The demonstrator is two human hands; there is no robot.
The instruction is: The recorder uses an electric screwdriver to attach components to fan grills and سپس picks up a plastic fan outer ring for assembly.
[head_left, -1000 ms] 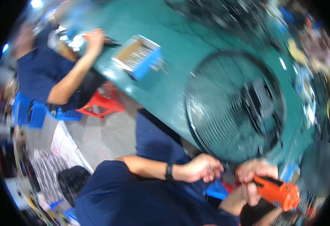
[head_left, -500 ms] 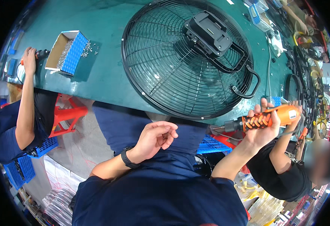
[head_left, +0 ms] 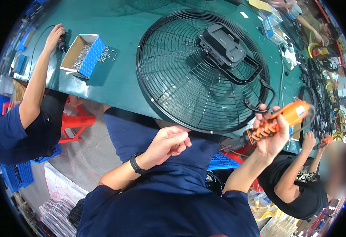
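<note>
Seen from above, with a large black fan (head_left: 200,73) flat on a green table (head_left: 117,87) as landmark. Far to the left of the fan, a co-worker's hand (head_left: 55,36) around a dark hand tool (head_left: 62,44), tip toward the tabletop. Nearer, left of the fan, a topless blue-sided carton (head_left: 92,58) of small silvery screws, with loose screws (head_left: 109,54) scattered between carton and fan. Below the fan's near edge, left of its middle, the person's left hand (head_left: 167,144), half curled, thumb against fingers, close under the rim; whether touching that rim or pinching anything, impossible to tell. Next, the fan itself, wire guard uppermost, with a dark motor housing (head_left: 222,43) at its centre and bright screw heads around its rim. At the fan's right edge, a curved black handle (head_left: 274,95). Just below and right of that edge, the right hand (head_left: 273,136) wrapped firmly around an orange-and-black power screwdriver (head_left: 297,111), nose pointing left and down, away from the rim screws. Beyond the fan's lower right, a second co-worker (head_left: 295,185) in black. By judgement, a screw-fastening step, between two drives; from here, any driving calling for a steadying left hand and a bit squared to the screw.
</note>
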